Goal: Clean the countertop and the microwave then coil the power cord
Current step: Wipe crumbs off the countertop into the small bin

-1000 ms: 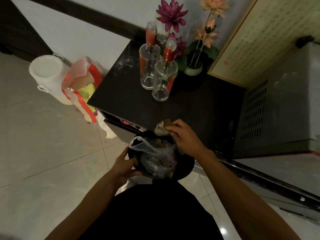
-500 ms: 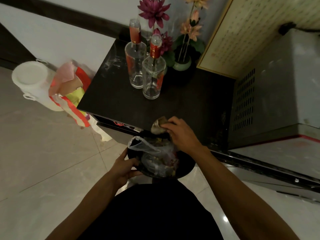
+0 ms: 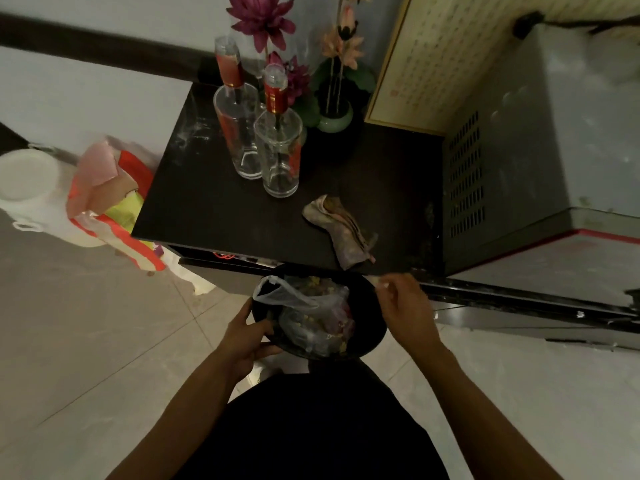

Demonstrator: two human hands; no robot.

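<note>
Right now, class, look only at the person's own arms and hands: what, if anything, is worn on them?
Both forearms are bare up to the bottom edge of the picture: no sleeves show. The left hand and the right hand wear no gloves, and I can make out no watch, ring or band in this dim light. Below, between the arms, the person wears a black garment.

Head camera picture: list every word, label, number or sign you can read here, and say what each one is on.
None can be read.
Framed panel: rows of small characters, too small to read.
Two glass bottles: red neck and body labels, blurred.
Cabinet front edge: a red mark, too small.
Bag on the floor: no clear print.
</note>
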